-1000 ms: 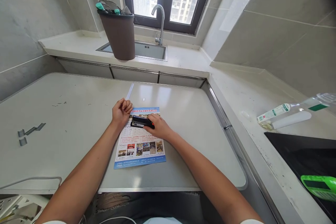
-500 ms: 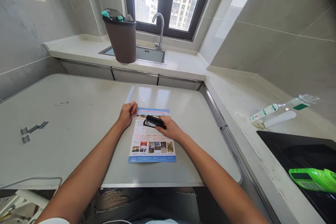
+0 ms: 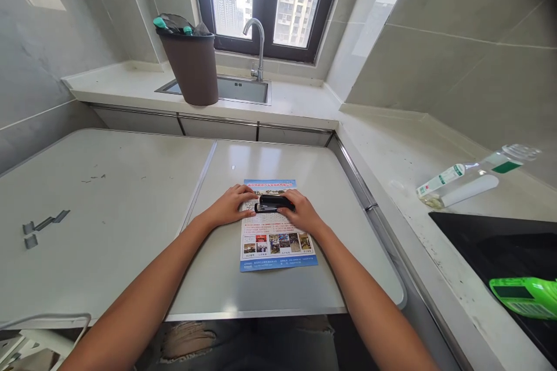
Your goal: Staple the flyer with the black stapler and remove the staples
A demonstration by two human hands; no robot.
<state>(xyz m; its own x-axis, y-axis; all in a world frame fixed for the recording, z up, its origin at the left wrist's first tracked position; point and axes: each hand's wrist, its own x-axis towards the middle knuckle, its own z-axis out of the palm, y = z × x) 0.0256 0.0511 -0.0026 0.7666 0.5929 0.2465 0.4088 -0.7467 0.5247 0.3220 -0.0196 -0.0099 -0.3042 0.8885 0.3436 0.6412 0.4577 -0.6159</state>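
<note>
A black stapler (image 3: 273, 203) lies sideways over a printed flyer (image 3: 278, 246) with blue bands and small photos. My right hand (image 3: 302, 213) is wrapped round the stapler's right end. Next to its left end is my left hand (image 3: 230, 204), with thumb and fingers apart at the flyer's left edge; whether they touch the stapler I cannot tell. Grey staple strips (image 3: 43, 224) lie on the left of the white table (image 3: 130, 261). Beyond the flyer is a tiny pale piece (image 3: 233, 167).
A brown bin (image 3: 191, 69) stands at the sink (image 3: 243, 90) by the faucet (image 3: 260, 49). On the right counter a clear bottle (image 3: 474, 177) lies near a green bottle (image 3: 524, 297) on a black panel (image 3: 474, 237). Small dark bits are scattered on the table's left half.
My left hand has gone from closed beside the flyer to spread at its left edge. Flyer and stapler appear further right, and the stapler is now nearly level across the page. The view has shifted slightly.
</note>
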